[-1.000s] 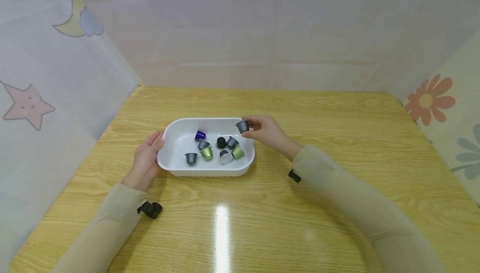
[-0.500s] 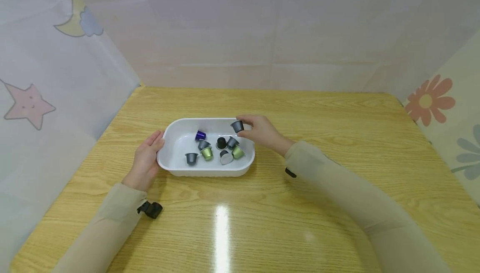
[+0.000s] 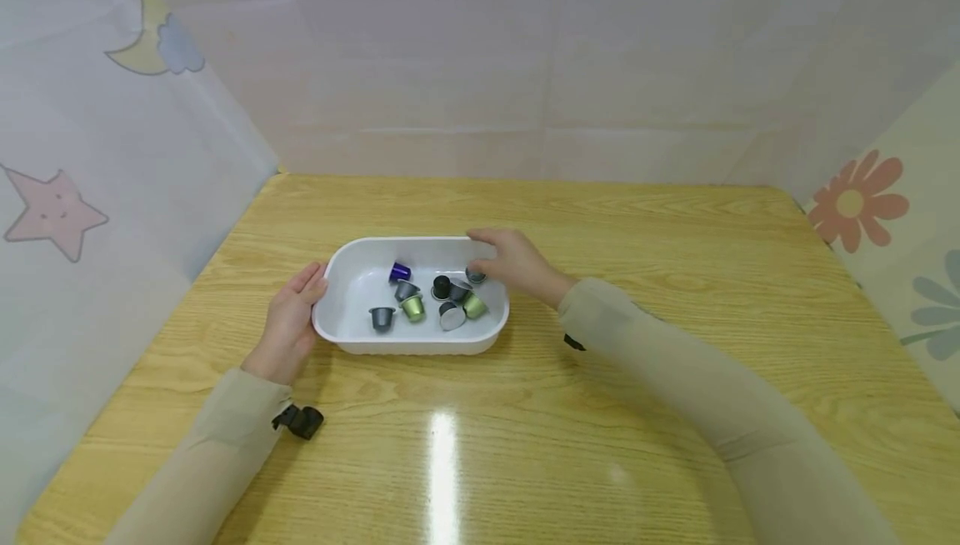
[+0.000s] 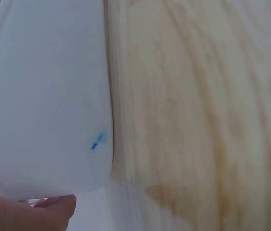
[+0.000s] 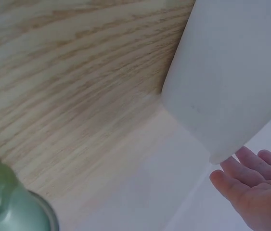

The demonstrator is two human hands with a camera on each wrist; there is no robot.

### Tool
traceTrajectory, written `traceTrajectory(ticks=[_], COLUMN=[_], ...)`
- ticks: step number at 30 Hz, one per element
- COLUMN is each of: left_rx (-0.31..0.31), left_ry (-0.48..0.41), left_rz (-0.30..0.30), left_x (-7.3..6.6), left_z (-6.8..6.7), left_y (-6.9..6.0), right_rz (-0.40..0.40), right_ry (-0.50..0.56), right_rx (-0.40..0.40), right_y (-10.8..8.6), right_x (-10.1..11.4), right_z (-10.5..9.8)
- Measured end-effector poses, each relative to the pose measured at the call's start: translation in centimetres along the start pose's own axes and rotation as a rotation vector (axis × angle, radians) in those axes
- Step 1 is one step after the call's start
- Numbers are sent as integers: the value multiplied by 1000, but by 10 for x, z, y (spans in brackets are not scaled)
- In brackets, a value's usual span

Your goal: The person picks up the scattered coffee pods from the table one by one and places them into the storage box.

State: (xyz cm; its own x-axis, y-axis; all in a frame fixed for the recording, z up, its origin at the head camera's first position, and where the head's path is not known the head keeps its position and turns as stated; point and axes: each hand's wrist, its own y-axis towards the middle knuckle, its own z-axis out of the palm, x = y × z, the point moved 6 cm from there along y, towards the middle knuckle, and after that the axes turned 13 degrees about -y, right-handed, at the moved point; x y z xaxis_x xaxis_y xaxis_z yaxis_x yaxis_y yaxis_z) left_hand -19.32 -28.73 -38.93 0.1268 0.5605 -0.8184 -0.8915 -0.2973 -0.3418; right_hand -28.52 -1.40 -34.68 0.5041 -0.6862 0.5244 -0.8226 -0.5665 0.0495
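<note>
In the head view, a white tray (image 3: pixel 352 345) stands on the wooden table with several coffee capsules in it. My left hand (image 3: pixel 287 324) holds the tray's left end, thumb at the rim. Over the right end is my right hand (image 3: pixel 517 264), thumb and fingers apart. Just below its fingertips lies a grey coffee capsule (image 3: pixel 476 276), partly hidden by the hand. Nearby are a black capsule (image 3: pixel 441 286), another grey capsule (image 3: pixel 459 291) and a green capsule (image 3: pixel 474 307). A purple capsule (image 3: pixel 400 272) lies farther left. In the right wrist view, the fingers (image 5: pixel 251 166) are spread beside the tray wall.
The wooden table (image 3: pixel 637 228) reaches back to a pale wall covering (image 3: pixel 450 87). At the right wrist view's lower left is a blurred, shiny green object (image 5: pixel 10 204) with a dark rim. Blue marks (image 4: pixel 97 141) show on the tray's outer wall.
My right hand has moved slightly left and let go of the grey capsule, which dropped into the tray. A neighbouring grey capsule has shifted a little. The left hand stays put.
</note>
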Motion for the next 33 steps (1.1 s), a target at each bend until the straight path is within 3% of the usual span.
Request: traceTrajectory(ticks=[5, 14, 23, 33], left_rx=[6, -31, -13, -13], left_ry=[-3, -21, -28, -11], left_rz=[0, -18, -19, -5], left_x=[0, -1, -1, -3], left_z=[0, -4, -4, -4], left_y=[0, -2, -2, -2], right_rz=[5, 45, -4, -51], right_ry=[-4, 24, 22, -47], right_rx=[-44, -43, -79, -58], right_y=[-11, -38, -61, -79], right_x=[-8, -26, -40, -55], right_z=[-10, -26, -38, -36])
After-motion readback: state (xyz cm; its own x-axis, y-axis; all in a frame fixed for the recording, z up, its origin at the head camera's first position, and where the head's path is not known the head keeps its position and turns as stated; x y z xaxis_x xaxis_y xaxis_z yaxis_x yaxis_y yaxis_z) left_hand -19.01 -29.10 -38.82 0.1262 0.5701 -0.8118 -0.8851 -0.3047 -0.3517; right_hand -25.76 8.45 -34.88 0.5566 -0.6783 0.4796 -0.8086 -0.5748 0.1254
